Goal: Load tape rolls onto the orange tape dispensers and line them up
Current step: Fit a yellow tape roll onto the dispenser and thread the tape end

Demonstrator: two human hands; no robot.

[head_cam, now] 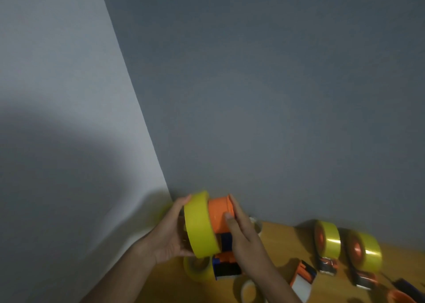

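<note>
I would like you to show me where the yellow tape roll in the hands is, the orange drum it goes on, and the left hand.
yellow tape roll (199, 224), head view, on its outer band.
orange drum (219, 215), head view, on its curved side.
left hand (170, 231), head view, on the palm.

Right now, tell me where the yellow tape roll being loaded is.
In the head view, low centre-left: the yellow tape roll is held in the left hand, partly slid onto the orange dispenser hub that the right hand steadies.
</note>
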